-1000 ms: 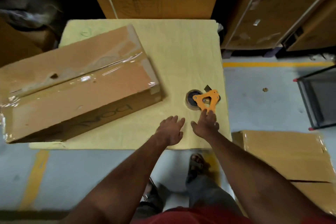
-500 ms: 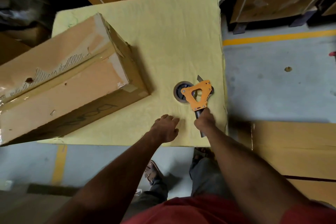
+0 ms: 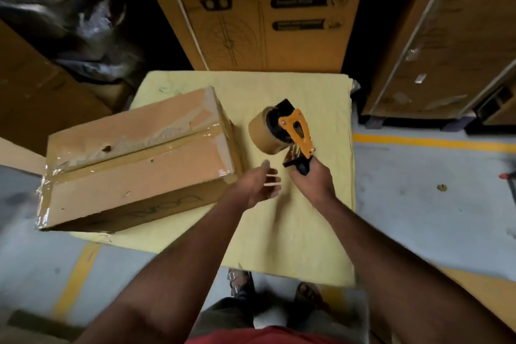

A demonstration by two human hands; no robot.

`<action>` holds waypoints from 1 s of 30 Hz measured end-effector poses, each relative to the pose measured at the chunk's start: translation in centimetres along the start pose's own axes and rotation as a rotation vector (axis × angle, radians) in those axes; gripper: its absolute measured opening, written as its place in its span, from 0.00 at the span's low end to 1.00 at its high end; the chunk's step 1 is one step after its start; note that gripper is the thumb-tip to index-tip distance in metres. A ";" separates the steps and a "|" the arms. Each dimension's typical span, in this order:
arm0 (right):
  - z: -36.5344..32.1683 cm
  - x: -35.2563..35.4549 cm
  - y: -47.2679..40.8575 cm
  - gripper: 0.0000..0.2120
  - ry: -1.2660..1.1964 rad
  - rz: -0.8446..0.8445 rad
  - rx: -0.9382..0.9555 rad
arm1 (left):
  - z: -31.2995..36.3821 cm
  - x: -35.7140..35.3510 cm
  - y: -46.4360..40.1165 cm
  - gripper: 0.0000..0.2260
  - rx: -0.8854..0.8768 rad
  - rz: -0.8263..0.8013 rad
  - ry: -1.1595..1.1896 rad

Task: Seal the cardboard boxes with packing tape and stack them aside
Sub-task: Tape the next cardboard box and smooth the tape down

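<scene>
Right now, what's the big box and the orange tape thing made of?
The box looks like brown cardboard: matte, torn on top, with glossy clear tape along its seam. The tape dispenser, held by the right hand, seems orange painted metal or plastic with a black grip, carrying a tan tape roll.

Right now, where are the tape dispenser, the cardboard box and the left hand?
tape dispenser (image 3: 296, 131): head view, on its orange frame beside the tape roll.
cardboard box (image 3: 156, 173): head view, on the top flap below the taped seam.
left hand (image 3: 255, 186): head view, on the back of the hand.
</scene>
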State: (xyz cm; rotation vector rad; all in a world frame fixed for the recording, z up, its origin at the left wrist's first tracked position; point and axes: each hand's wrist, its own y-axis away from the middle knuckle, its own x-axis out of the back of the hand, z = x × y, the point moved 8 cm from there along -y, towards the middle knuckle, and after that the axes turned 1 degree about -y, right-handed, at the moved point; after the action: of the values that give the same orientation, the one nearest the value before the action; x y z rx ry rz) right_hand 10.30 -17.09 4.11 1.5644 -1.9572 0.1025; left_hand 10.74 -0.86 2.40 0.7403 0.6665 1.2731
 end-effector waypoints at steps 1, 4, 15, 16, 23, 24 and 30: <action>-2.1 -0.1 -0.1 0.04 -0.034 0.002 0.028 | 1.8 0.5 -0.1 0.22 -0.005 -0.023 0.152; -7.4 -1.5 -0.7 0.13 -0.119 -0.009 0.079 | 7.7 3.9 0.0 0.33 -0.056 -0.028 0.483; -17.8 -9.3 -4.3 0.18 -0.396 -0.157 0.056 | 18.0 12.6 -1.0 0.19 -0.059 -0.335 0.678; -18.2 -10.0 -4.7 0.21 -0.395 -0.158 0.053 | 18.1 13.7 -1.6 0.18 -0.045 -0.314 0.672; -20.1 -12.9 -6.1 0.21 -0.342 -0.127 0.066 | 19.1 17.6 -5.1 0.24 0.030 -0.381 0.591; -20.3 -13.0 -6.2 0.20 -0.336 -0.119 0.072 | 19.4 17.7 -5.4 0.24 0.032 -0.413 0.559; -20.6 -12.9 -7.0 0.16 -0.323 -0.067 0.085 | 19.8 18.3 -7.4 0.18 0.106 -0.383 0.425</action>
State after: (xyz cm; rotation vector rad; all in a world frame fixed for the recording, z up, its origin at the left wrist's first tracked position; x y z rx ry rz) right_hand 26.53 0.66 11.91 1.7911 -2.1649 -0.1029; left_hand 33.92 13.86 7.81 0.3973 1.1693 1.0487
